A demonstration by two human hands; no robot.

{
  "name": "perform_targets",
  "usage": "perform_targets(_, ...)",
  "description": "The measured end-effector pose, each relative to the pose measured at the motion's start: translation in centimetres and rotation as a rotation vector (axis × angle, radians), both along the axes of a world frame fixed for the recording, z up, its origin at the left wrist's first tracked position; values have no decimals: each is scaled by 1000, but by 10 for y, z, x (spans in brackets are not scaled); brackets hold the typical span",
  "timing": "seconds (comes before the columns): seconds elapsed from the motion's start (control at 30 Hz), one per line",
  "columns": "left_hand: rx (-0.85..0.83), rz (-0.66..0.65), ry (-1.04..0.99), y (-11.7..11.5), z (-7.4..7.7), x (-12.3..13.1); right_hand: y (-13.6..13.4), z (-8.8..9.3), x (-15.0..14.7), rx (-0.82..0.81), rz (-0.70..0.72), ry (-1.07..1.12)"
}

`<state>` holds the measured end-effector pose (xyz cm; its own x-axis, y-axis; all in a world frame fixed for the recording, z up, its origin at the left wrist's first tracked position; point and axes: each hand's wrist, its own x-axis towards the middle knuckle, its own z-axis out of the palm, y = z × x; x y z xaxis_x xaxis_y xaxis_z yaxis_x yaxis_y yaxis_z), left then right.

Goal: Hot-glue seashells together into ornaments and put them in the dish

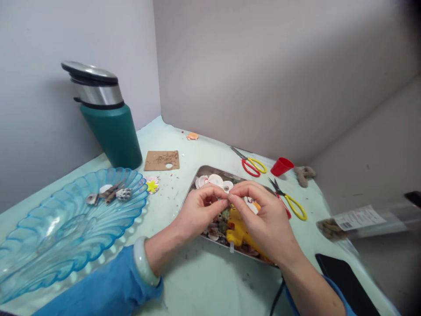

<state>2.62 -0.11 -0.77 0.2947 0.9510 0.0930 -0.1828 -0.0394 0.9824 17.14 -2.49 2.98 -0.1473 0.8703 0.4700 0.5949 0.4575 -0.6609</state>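
Note:
My left hand (203, 206) and my right hand (263, 215) meet fingertip to fingertip, both in a pinch. Whatever sits between the fingers is too small to make out. Below them lies a metal tray (210, 169) filled with shells and other small pieces; several white shells (215, 180) show at its back. A yellow hot glue gun (238, 230) rests in the tray under my right hand, its pale nozzle pointing toward the front edge. Part of the tray is hidden by my hands.
At left stands a blue scalloped plate (66, 259) holding shells and sticks, with a green bottle (112, 131) behind. Brown card (162, 160), scissors (251, 164), more scissors (289, 199), a red cup (282, 166), a plastic bag (362, 221) and a black phone-like slab (345, 283) lie around.

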Motion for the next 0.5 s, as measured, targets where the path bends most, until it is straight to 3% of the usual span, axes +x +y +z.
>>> perform_targets(0.5,-142,-52,-39,0,-1,-1,4,4,3,-188,0,121)
